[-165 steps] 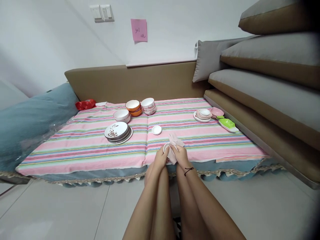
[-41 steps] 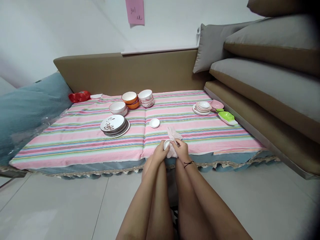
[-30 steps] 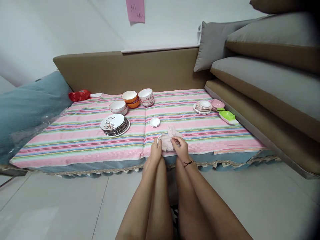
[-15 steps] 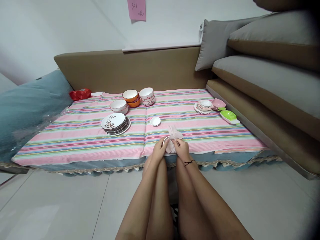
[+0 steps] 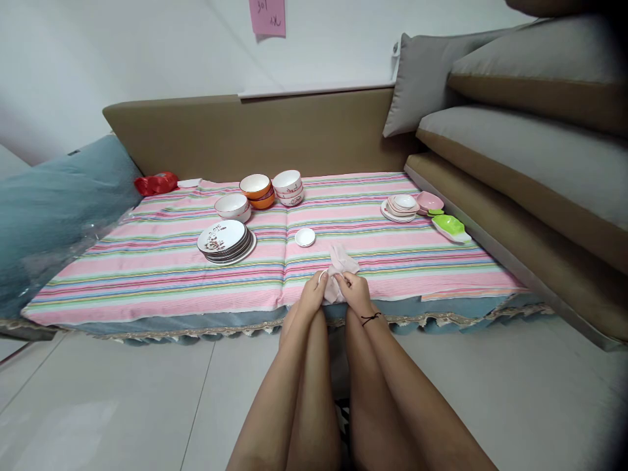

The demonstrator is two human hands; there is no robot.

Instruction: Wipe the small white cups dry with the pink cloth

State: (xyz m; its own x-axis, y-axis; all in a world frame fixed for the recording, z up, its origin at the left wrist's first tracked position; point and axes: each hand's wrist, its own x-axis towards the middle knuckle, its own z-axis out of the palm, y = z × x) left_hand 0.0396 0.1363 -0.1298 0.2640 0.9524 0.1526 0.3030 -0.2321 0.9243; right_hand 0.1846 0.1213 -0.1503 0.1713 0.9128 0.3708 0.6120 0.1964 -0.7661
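Close to the front edge of the couch, my left hand (image 5: 313,292) is closed around a small white dish (image 5: 322,277), of which only part of the rim shows. Against the dish, my right hand (image 5: 355,290) pinches a pale pink cloth (image 5: 344,258); its fingers are bunched into the fabric. The cloth hides most of the dish. Just beyond my hands a small round white dish (image 5: 305,237) lies on the striped cloth.
A striped sheet (image 5: 324,216) covers the couch seat. On the left are stacked plates (image 5: 222,237), white bowls (image 5: 232,207) and orange-rimmed bowls (image 5: 255,187). Small dishes (image 5: 403,203) and a green leaf-shaped dish (image 5: 450,227) lie right, beside piled cushions (image 5: 530,144).
My hands stay in nearly the same place, with the dish and cloth still held. The whole view has shifted very slightly; the other dishes have not moved.
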